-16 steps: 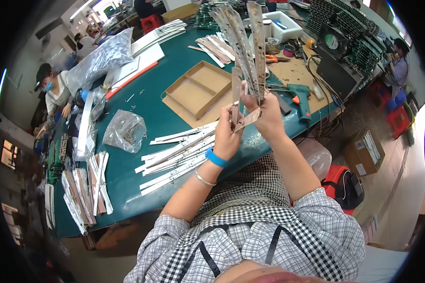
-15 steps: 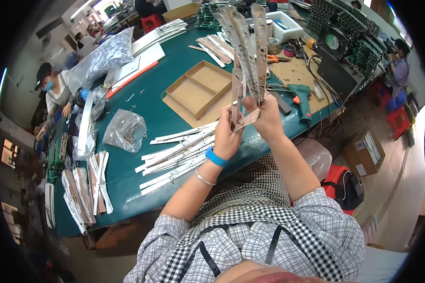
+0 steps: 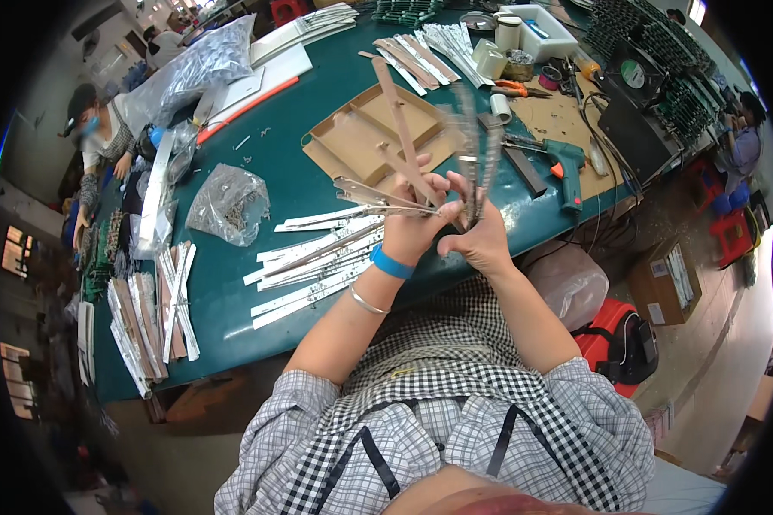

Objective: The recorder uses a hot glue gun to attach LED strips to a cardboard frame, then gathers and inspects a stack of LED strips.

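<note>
My left hand (image 3: 408,232), with a blue band on its wrist, grips several thin strips. A long brown strip (image 3: 395,112) stands up from it, and shorter ones fan out to the left. Close beside it, my right hand (image 3: 487,240) is closed on upright LED strips (image 3: 489,154), which are smeared by motion. Its thumb points toward the left hand, and both hands are above the table's near edge. Left of them, a loose pile of white strips (image 3: 309,270) lies on the green table (image 3: 232,322).
Beyond my hands is a shallow divided cardboard tray (image 3: 343,137). To the right lie a green glue gun (image 3: 567,172), a dark bar (image 3: 524,170) and orange-handled pliers (image 3: 515,87). A plastic bag of small parts (image 3: 228,206) and more strips (image 3: 150,322) lie left. A co-worker (image 3: 103,142) stands far left.
The strips stood in one upright bunch between both hands. They are now split: some fan out leftward from my left hand, the others stay upright at my right.
</note>
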A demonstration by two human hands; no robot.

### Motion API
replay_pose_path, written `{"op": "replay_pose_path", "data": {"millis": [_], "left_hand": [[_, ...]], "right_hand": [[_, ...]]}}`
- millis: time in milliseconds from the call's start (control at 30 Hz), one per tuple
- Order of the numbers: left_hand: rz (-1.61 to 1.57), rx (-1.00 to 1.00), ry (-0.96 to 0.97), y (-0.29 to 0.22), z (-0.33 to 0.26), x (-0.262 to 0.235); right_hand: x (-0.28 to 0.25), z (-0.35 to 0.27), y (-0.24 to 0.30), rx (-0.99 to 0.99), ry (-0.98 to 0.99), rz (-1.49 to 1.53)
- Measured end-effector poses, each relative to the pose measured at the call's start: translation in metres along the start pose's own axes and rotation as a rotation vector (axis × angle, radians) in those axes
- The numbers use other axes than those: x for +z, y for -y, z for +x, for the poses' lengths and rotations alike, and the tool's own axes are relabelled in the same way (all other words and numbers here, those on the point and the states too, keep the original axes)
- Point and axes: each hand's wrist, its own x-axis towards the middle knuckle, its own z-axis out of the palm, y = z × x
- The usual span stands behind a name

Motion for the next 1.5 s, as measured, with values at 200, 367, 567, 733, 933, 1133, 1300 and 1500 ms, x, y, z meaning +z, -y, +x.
{"op": "replay_pose_path", "data": {"millis": [200,367,567,733,933,1133,1300,1500], "left_hand": [[-0.022,-0.245,-0.041,-0.019,0.002,0.007],[-0.245,-0.083,0.088,-0.008,0.008,0.011],[-0.149,-0.062,0.244,-0.017,0.011,0.022],[-0.238,-0.166,0.242,-0.066,0.028,0.017],[0.036,0.122,0.065,-0.071,0.038,0.025],[0.197,0.223,0.056,-0.051,0.026,0.023],[0.030,0.091,-0.062,-0.069,0.029,0.048],[0.126,0.149,0.093,-0.062,0.029,0.043]], "right_hand": [[0.001,0.009,0.006,-0.056,0.059,-0.436],[-0.001,0.011,0.023,0.128,0.207,-0.319],[-0.012,0.017,0.036,0.199,0.288,-0.249],[-0.015,0.024,0.031,0.210,0.327,-0.299],[0.014,0.019,0.045,0.150,0.140,-0.424],[0.020,0.014,0.027,0.045,-0.041,-0.360],[0.037,0.013,0.032,-0.156,-0.106,-0.302],[0.023,0.006,-0.019,-0.190,-0.008,-0.206]]}}
